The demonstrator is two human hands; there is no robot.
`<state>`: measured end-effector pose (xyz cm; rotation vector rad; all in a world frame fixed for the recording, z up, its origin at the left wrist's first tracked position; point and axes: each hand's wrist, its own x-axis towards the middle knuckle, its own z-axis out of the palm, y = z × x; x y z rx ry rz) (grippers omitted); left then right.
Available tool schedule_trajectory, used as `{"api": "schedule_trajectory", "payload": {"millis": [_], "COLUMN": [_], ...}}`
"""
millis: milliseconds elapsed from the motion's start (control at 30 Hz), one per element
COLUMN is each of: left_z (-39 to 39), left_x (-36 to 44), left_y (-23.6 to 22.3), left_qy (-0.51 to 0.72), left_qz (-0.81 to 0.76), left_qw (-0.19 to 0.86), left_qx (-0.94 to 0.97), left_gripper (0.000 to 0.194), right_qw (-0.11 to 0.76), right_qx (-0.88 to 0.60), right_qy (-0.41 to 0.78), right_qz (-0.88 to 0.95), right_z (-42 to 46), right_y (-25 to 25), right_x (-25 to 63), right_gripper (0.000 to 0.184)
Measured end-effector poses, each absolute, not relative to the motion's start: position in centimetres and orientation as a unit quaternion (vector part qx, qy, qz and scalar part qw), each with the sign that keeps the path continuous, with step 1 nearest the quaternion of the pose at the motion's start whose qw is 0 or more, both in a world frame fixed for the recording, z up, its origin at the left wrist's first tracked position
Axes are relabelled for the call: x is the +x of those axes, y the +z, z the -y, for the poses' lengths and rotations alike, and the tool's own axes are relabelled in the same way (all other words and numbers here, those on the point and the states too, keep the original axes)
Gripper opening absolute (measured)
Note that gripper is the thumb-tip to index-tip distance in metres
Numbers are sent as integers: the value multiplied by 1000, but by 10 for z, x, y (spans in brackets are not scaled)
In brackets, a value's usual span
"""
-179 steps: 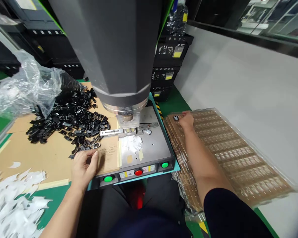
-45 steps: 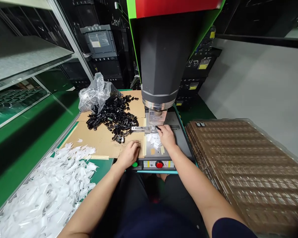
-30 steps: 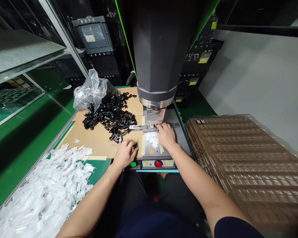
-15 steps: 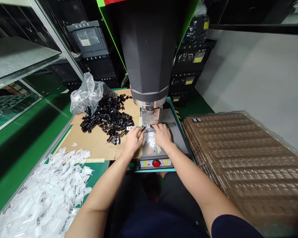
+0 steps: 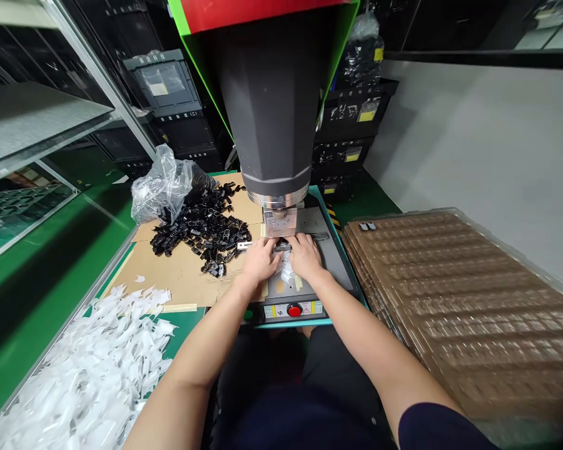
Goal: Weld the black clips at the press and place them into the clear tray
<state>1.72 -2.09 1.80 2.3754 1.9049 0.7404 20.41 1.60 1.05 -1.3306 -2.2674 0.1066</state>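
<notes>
At the frame's centre, the left hand (image 5: 261, 259) and right hand (image 5: 304, 255) are setting curled fingertips around a dark part (image 5: 280, 242) at the fixture (image 5: 284, 248) under the press (image 5: 272, 125), any grasp being impossible to tell, the tight space calling for small, careful finger moves.

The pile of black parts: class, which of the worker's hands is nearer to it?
Left. The left hand is at the metal fixture, just right of the pile of black parts; the right hand is farther right, beyond the left.
</notes>
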Motion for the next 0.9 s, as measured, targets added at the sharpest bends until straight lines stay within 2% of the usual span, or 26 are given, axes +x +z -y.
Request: {"api": "schedule_trajectory", "payload": {"millis": [133,200,267,333,400,533,733,900], "left_z": [48,73,102,128,146,157,153,147], "left_x": [-10,-30,-51,-66,-75,-75,-69,-38], "left_y": [15,9,1,-7,-14,-19,-17,-5], "left_qy": [286,273,222,166,127,112,115,190], "left_qz": [-603,-584,-551,-535,-537,-550,-561,-566], "left_qw": [48,71,97,109,104,83,84,93], "left_qx": [743,761,798,821,827,823,816,797], "left_gripper": [58,64,75,92,101,97,92,66], "right_qw": [334,354,342,305,259,211,214,257], "right_qx": [-473,-472,-471,-476,-478,-479,-488,-473], "right_qy": [71,85,100,122,144,139,112,108], "right_qz": [812,803,807,816,827,840,839,836], "right_z": [-5,10,31,52,70,86,81,68], "right_y": [8,2,-8,-19,-30,-40,-36,-24], "right_x": [240,273,310,343,368,389,378,329], "right_gripper": [53,47,47,57,68,76,72,60]}}
